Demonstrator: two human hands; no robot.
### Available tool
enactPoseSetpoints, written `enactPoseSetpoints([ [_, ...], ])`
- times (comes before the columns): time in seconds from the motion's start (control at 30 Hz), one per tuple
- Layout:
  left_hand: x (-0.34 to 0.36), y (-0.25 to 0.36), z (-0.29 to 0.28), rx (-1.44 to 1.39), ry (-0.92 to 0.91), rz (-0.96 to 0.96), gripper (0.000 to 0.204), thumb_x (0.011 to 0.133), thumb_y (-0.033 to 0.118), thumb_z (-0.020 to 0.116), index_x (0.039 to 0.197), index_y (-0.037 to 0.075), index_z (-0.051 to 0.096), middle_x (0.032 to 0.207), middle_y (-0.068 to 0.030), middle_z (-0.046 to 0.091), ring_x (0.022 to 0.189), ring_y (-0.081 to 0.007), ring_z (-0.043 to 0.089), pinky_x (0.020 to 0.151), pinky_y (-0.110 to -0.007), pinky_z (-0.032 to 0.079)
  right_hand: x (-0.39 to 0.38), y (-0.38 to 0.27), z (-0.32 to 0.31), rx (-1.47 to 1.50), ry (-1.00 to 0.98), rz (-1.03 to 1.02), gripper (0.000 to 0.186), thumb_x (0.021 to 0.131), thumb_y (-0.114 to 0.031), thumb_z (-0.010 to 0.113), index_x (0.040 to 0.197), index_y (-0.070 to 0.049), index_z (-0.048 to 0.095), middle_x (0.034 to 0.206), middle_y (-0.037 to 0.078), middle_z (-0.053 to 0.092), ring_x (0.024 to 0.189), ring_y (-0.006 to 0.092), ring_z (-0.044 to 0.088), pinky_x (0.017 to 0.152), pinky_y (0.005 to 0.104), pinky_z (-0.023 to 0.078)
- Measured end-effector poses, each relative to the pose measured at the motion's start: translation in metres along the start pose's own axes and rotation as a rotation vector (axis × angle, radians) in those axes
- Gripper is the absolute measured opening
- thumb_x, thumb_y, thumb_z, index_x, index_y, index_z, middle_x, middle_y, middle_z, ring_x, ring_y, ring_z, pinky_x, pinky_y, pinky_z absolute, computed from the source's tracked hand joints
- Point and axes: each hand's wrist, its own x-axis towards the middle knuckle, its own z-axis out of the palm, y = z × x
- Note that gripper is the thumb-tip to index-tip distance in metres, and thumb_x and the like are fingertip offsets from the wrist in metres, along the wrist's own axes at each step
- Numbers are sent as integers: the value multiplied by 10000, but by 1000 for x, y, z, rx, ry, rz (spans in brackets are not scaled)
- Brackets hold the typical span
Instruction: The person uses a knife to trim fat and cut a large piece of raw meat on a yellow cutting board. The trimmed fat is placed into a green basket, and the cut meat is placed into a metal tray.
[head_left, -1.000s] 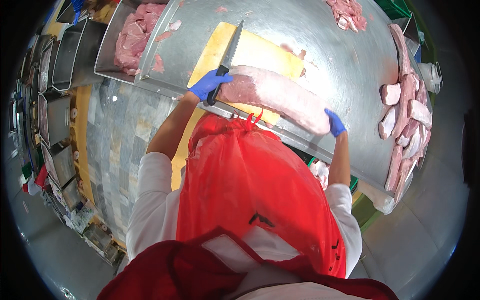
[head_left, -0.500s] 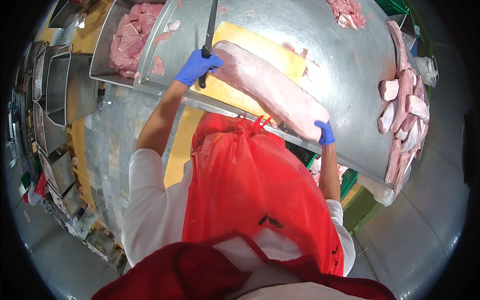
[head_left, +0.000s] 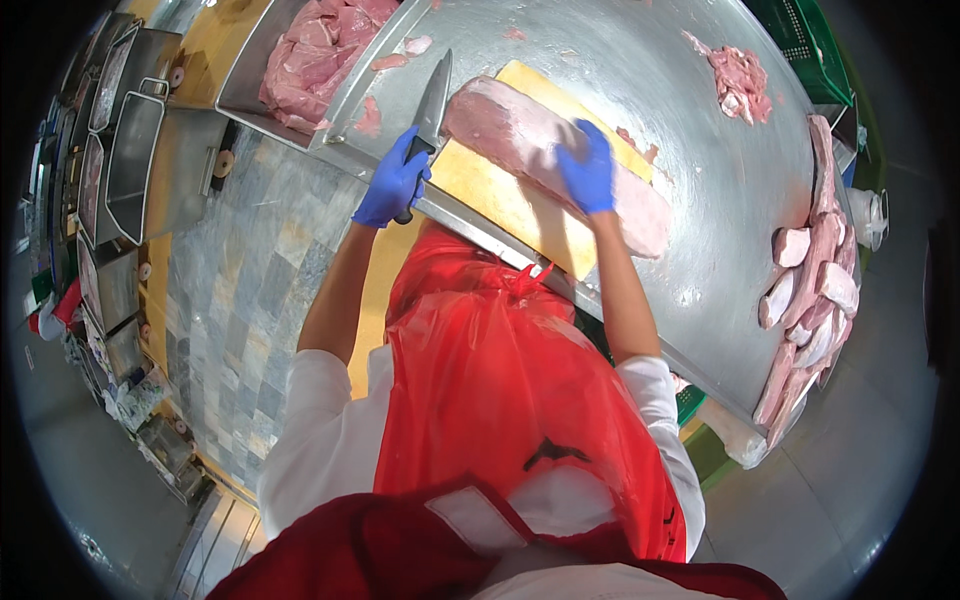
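Swung away from the table's near edge since the earlier frame, the long slab of pale pink meat [head_left: 490, 120] now lies lengthwise over the yellow cutting board [head_left: 490, 195], its right end extending past the board above the steel table [head_left: 700, 200]; the right hand [head_left: 588, 170] has moved from that end to the slab's midlength. As to progress, the slab is positioned on the board and appears whole; no cut is visible across it, so knife work on this piece seems yet to be done. Pose of the hands: the right is palm down with fingers extended and thumb spread, grasping nothing; whether it presses on the slab or hovers just over it cannot be told. The left hand [head_left: 394, 182] is closed around the handle of the knife [head_left: 433, 100], whose blade points away from the wearer, just beside the slab's left end. Both forearms reach forward from the red apron [head_left: 480, 380], the right one slanting inward. Farther out, a small heap of trimmings [head_left: 740, 85] lies beyond the board, a pile of meat strips [head_left: 820, 260] lines the right side, and a metal tub [head_left: 242, 92] at left contains more pink meat.
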Motion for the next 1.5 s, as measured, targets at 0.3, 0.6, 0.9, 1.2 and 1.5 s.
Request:
enactPoseSetpoints([
  [0.3,66,2,-28,127,-152,-63,571,981,176,591,1518,94,416,760,-16,569,573,-66,500,504,-246,430,23,-58,101,-574,-177,-204,869,849,-640,596,1518,-119,402,1574,258,311,1460,463,268,1171,633,165],
  [0.6,91,4,-49,188,-245,-52,565,972,187,596,1512,126,440,723,-27,547,615,-94,512,601,-283,464,22,-62,108,-617,-150,-103,912,842,-645,608,1532,-95,374,1583,242,308,1470,442,261,1175,624,156],
  [0.9,79,-20,-59,333,-223,117,556,964,217,577,1498,145,440,758,-199,624,619,-267,601,648,-382,495,25,-69,110,-622,-142,-76,930,829,-650,612,1532,-90,372,1584,221,323,1479,412,269,1179,611,164],
  [1.2,32,19,-64,214,-300,-82,546,966,219,548,1488,95,450,715,-143,612,560,-191,583,596,-372,504,22,-70,110,-632,-135,-95,921,805,-582,658,1529,-92,371,1566,221,356,1461,409,309,1170,611,186],
  [1.5,40,35,-46,222,-311,-150,580,982,215,547,1526,82,394,717,-37,553,517,-89,468,478,-283,426,15,-64,110,-617,-138,-85,927,766,-555,644,1530,-108,371,1578,208,339,1477,386,284,1178,620,156],
])
